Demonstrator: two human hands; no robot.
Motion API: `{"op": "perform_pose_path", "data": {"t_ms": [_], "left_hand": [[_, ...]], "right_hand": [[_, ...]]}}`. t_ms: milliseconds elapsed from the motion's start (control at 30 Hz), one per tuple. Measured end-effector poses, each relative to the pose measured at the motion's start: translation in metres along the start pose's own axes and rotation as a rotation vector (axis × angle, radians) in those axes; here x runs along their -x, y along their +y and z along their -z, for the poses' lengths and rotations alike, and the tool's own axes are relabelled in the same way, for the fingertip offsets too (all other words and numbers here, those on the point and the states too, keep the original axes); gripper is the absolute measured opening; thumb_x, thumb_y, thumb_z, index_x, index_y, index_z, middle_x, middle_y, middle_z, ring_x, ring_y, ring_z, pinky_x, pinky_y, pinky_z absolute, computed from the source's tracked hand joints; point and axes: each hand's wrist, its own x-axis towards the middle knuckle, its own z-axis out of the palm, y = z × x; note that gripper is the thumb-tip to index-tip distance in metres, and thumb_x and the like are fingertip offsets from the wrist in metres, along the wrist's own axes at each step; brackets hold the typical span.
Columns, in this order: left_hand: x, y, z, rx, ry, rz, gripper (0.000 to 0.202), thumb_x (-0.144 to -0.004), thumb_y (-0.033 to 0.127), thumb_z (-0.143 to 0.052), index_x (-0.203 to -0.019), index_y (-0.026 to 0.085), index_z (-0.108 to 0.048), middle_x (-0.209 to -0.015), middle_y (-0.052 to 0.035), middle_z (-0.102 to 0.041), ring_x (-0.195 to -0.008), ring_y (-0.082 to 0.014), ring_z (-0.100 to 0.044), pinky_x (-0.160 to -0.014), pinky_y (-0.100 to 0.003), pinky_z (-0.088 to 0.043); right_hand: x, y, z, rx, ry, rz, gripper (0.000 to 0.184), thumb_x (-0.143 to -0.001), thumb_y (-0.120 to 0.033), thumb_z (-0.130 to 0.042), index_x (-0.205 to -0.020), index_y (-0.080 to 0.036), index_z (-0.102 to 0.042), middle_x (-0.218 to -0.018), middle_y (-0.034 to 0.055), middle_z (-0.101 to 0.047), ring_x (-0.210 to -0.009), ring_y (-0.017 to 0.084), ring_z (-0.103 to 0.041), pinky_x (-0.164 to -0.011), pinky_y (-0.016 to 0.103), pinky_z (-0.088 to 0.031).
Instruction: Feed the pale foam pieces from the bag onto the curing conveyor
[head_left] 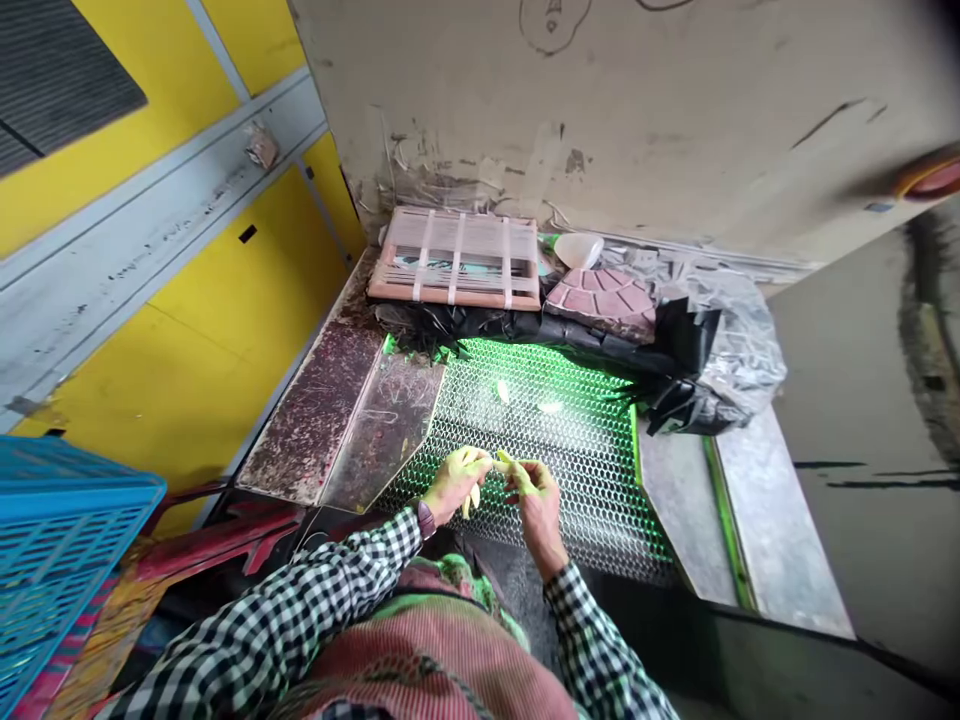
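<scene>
My left hand [450, 486] is closed, with pale yellowish, elongated pieces [472, 499] hanging below its fingers. Between my two hands a small pale yellow piece [502, 463] is pinched at both ends; what it is made of I cannot make out. The fingers of my right hand [538, 500] close on its right end. Both hands are above the near part of a metal mesh belt [577, 500], lit green. Farther up the belt lie two pale oval pieces [502, 391], apart from my hands.
Black plastic flaps [592, 343] hang over the belt's far end. On the ledge above are a wrapped wooden frame [457, 258], a pink patterned slab [604, 298] and clear plastic sheeting [739, 330]. Metal side plates flank the belt. A blue crate [67, 560] stands at left.
</scene>
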Motion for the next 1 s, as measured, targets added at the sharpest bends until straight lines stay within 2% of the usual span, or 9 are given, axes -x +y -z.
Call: {"op": "perform_pose_path", "data": {"t_ms": [167,300,433,533,667,733,833,900,1000], "left_hand": [[0.002,-0.003,-0.004,-0.175,-0.015,-0.111,0.021,-0.089,0.041,-0.066,-0.088,0.020,-0.062,-0.073,0.0004,-0.059,-0.063,-0.0147,-0.052,-0.058,-0.025,-0.039],[0.005,-0.004,0.002,-0.446,0.054,-0.286,0.013,-0.094,0.033,-0.063,-0.087,0.023,-0.068,-0.081,-0.0032,-0.064,-0.069,-0.0176,-0.051,-0.064,-0.028,-0.034],[0.011,-0.010,0.015,-0.703,0.043,-0.373,0.011,-0.092,0.024,-0.063,-0.087,0.025,-0.073,-0.079,-0.0046,-0.066,-0.065,-0.0187,-0.052,-0.061,-0.029,-0.029],[0.014,-0.008,0.019,-0.595,0.061,-0.341,0.013,-0.093,0.029,-0.064,-0.101,0.026,-0.074,-0.075,-0.0026,-0.066,-0.063,-0.0184,-0.053,-0.061,-0.028,-0.031],[0.013,0.001,0.009,-0.277,0.083,-0.249,0.028,-0.096,0.047,-0.060,-0.100,0.021,-0.069,-0.070,0.0009,-0.061,-0.060,-0.0154,-0.052,-0.059,-0.026,-0.038],[0.012,0.005,0.001,-0.039,0.129,-0.184,0.033,-0.094,0.052,-0.061,-0.097,0.019,-0.064,-0.067,0.0028,-0.056,-0.058,-0.0133,-0.050,-0.057,-0.024,-0.039],[0.009,0.008,-0.006,0.203,0.213,-0.114,0.035,-0.089,0.054,-0.065,-0.092,0.020,-0.056,-0.067,0.0048,-0.052,-0.052,-0.0101,-0.047,-0.050,-0.022,-0.038],[0.008,0.008,-0.007,0.205,0.242,-0.111,0.036,-0.091,0.055,-0.062,-0.089,0.021,-0.052,-0.068,0.0050,-0.051,-0.049,-0.0090,-0.045,-0.048,-0.022,-0.036],[0.007,0.008,-0.006,0.154,0.271,-0.135,0.038,-0.093,0.056,-0.060,-0.083,0.022,-0.048,-0.069,0.0050,-0.051,-0.048,-0.0085,-0.044,-0.048,-0.022,-0.036]], "right_hand": [[0.007,0.007,0.000,0.102,0.025,0.036,0.038,-0.087,-0.059,-0.066,-0.091,-0.022,-0.061,-0.082,0.0020,-0.065,-0.073,0.020,-0.062,-0.060,0.030,-0.050],[0.008,0.011,0.018,0.627,0.219,0.275,0.030,-0.095,-0.047,-0.049,-0.092,-0.021,-0.063,-0.087,0.0057,-0.066,-0.073,0.020,-0.057,-0.064,0.031,-0.039],[0.008,0.010,0.042,0.962,0.213,0.421,0.034,-0.099,-0.039,-0.040,-0.100,-0.020,-0.068,-0.096,0.0087,-0.067,-0.068,0.018,-0.051,-0.057,0.030,-0.029],[0.017,0.002,0.042,0.792,0.173,0.381,0.036,-0.098,-0.046,-0.045,-0.106,-0.022,-0.070,-0.096,0.0089,-0.069,-0.074,0.021,-0.058,-0.061,0.031,-0.038],[0.037,-0.008,0.009,0.296,-0.239,0.093,0.039,-0.091,-0.060,-0.062,-0.105,-0.024,-0.071,-0.094,0.0062,-0.072,-0.077,0.023,-0.065,-0.064,0.033,-0.050],[0.043,-0.009,-0.009,0.131,-0.372,-0.005,0.042,-0.089,-0.061,-0.067,-0.106,-0.023,-0.072,-0.095,0.0055,-0.072,-0.078,0.022,-0.066,-0.062,0.031,-0.052],[0.046,-0.009,-0.026,0.006,-0.322,-0.056,0.044,-0.082,-0.063,-0.074,-0.093,-0.020,-0.070,-0.085,0.0038,-0.069,-0.073,0.021,-0.066,-0.057,0.029,-0.053],[0.047,-0.010,-0.030,0.001,-0.293,-0.081,0.046,-0.080,-0.065,-0.075,-0.089,-0.020,-0.068,-0.082,0.0034,-0.068,-0.071,0.020,-0.065,-0.055,0.029,-0.053],[0.051,-0.015,-0.030,0.104,-0.279,-0.010,0.045,-0.088,-0.064,-0.066,-0.099,-0.021,-0.068,-0.091,0.0055,-0.069,-0.078,0.021,-0.065,-0.056,0.030,-0.053]]}}
